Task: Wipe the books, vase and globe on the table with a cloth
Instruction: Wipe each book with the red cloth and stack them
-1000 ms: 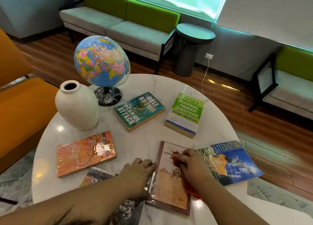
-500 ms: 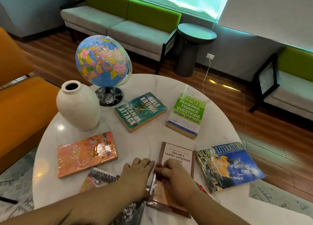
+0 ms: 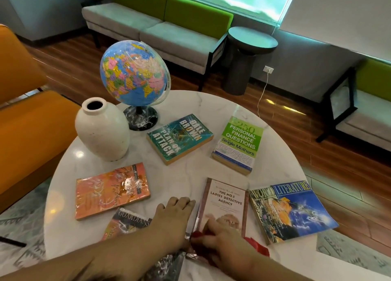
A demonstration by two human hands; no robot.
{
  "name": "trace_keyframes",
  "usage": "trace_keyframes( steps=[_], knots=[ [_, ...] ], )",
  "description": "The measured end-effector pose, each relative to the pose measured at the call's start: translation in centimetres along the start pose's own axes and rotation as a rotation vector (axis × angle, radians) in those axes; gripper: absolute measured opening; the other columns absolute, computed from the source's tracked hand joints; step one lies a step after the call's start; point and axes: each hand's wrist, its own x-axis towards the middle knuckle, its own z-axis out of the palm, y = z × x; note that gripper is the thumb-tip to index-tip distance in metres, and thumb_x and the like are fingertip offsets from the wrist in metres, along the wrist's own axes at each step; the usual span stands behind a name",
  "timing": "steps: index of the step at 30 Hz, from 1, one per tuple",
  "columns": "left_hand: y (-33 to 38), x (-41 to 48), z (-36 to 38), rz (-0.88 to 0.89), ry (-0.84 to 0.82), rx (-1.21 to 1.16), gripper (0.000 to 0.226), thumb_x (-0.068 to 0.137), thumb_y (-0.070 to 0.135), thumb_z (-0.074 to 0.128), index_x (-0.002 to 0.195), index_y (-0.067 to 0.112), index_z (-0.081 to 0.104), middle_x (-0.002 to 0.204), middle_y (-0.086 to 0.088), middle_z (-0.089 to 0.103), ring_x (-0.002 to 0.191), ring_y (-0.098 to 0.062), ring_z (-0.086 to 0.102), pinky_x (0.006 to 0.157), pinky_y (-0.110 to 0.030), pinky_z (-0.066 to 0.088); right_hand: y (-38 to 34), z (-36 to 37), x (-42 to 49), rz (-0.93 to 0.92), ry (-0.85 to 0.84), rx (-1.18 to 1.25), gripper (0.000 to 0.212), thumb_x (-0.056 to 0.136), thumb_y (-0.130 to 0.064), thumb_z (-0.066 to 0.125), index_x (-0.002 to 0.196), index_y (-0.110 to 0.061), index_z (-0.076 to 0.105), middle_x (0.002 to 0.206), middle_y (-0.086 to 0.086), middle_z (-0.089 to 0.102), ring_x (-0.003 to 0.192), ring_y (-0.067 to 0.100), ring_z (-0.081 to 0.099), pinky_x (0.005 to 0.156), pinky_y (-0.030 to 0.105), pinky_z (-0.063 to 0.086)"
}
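Several books lie on the round white marble table (image 3: pixel 186 177). My right hand (image 3: pixel 226 244) presses a red cloth (image 3: pixel 257 246) onto the near end of the brown Ladies' Detective Agency book (image 3: pixel 225 200). My left hand (image 3: pixel 171 219) lies flat on the table against that book's left edge, partly over the dark Guardians book (image 3: pixel 129 221). Around them lie an orange book (image 3: pixel 112 189), a teal Plan of Attack book (image 3: pixel 179 138), a green finance book (image 3: pixel 238 143) and a blue World Literature book (image 3: pixel 292 208). A cream vase (image 3: pixel 102 130) and a globe (image 3: pixel 134 75) stand at the far left.
An orange armchair (image 3: pixel 27 128) sits close to the table's left side. A grey-and-green sofa (image 3: pixel 160 25) and a dark round side table (image 3: pixel 247 56) stand beyond. Another green seat (image 3: pixel 366 109) is at the right. A patterned rug (image 3: pixel 351 253) covers the floor nearby.
My right hand has drawn the red cloth down the detective book from its top toward me, uncovering the title. My left hand has stayed beside the book.
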Motion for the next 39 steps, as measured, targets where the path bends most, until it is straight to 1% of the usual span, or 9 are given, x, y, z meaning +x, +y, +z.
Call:
trace_keyframes(
  steps=[2,7,15,20,26,29,32,35,39],
  knots=[
    [-0.2,0.1,0.1,0.012,0.010,-0.007,0.110,0.073,0.052,0.073,0.152,0.027,0.001,0.155,0.002,0.015,0.137,-0.024,0.021,0.107,-0.045,0.027,1.2,-0.2,0.4,0.006,0.013,0.015,0.037,0.092,-0.046,0.044,0.130,-0.048,0.046,0.121,-0.008,0.041,0.111,0.014,0.037,0.103,0.033,0.035],
    [-0.5,0.4,0.1,0.040,0.004,0.012,0.114,0.070,0.059,0.072,0.148,0.043,-0.009,0.153,0.002,0.015,0.136,-0.025,0.022,0.105,-0.046,0.028,2.9,-0.4,3.2,0.273,0.365,0.130,0.026,0.090,-0.030,0.060,0.115,-0.035,0.065,0.103,-0.012,0.042,0.101,0.012,0.042,0.095,0.027,0.041],
    [-0.5,0.5,-0.1,0.061,-0.009,0.060,0.109,0.071,0.058,0.071,0.150,0.041,-0.003,0.156,0.002,0.012,0.137,-0.026,0.019,0.106,-0.049,0.026,0.4,0.3,-1.7,0.001,-0.002,0.103,0.034,0.092,-0.042,0.051,0.127,-0.044,0.052,0.122,-0.010,0.040,0.116,0.008,0.033,0.105,0.022,0.025],
    [-0.2,0.4,-0.4,0.068,0.003,0.065,0.108,0.071,0.054,0.072,0.150,0.038,0.000,0.153,0.001,0.018,0.135,-0.025,0.021,0.105,-0.048,0.027,2.0,-0.1,-1.2,0.341,0.292,0.184,0.034,0.091,-0.029,0.058,0.123,-0.039,0.060,0.112,-0.016,0.042,0.110,0.006,0.041,0.107,0.024,0.036],
    [-0.1,0.4,-0.4,0.061,-0.003,0.085,0.111,0.070,0.057,0.072,0.150,0.039,-0.003,0.152,0.002,0.018,0.135,-0.025,0.022,0.105,-0.047,0.029,-1.0,1.1,-4.2,0.089,0.060,0.140,0.036,0.092,-0.047,0.052,0.128,-0.047,0.050,0.113,-0.017,0.038,0.111,0.004,0.035,0.105,0.020,0.028],
    [-0.1,0.3,-0.4,0.062,-0.004,0.072,0.111,0.070,0.057,0.072,0.150,0.038,-0.003,0.151,0.003,0.019,0.135,-0.024,0.022,0.104,-0.046,0.029,1.1,0.5,-4.9,0.266,0.122,0.265,0.031,0.090,-0.038,0.059,0.120,-0.043,0.059,0.108,-0.028,0.036,0.111,-0.004,0.039,0.107,0.016,0.032],
    [-0.1,0.3,-0.3,0.066,-0.002,0.066,0.111,0.070,0.057,0.072,0.151,0.038,-0.001,0.150,0.003,0.021,0.133,-0.024,0.023,0.103,-0.046,0.030,1.7,0.6,-4.7,0.438,0.331,0.297,0.027,0.091,-0.022,0.060,0.117,-0.030,0.064,0.105,-0.022,0.043,0.098,-0.008,0.048,0.088,0.003,0.039],
    [0.0,0.3,-0.3,0.069,-0.001,0.064,0.111,0.069,0.057,0.073,0.150,0.038,-0.001,0.149,0.003,0.021,0.133,-0.024,0.023,0.103,-0.046,0.030,-0.3,1.6,-5.6,0.316,0.240,0.304,0.025,0.091,-0.031,0.059,0.115,-0.027,0.063,0.109,-0.020,0.044,0.097,-0.018,0.047,0.092,0.005,0.041],
    [-0.1,0.3,-0.2,0.065,-0.008,0.063,0.110,0.070,0.057,0.073,0.151,0.037,0.001,0.151,0.003,0.019,0.134,-0.024,0.022,0.104,-0.046,0.029,0.2,1.3,-6.1,0.264,0.068,0.314,0.029,0.089,-0.041,0.060,0.117,-0.036,0.061,0.118,-0.021,0.042,0.110,-0.007,0.044,0.098,0.006,0.036]
  ],
)
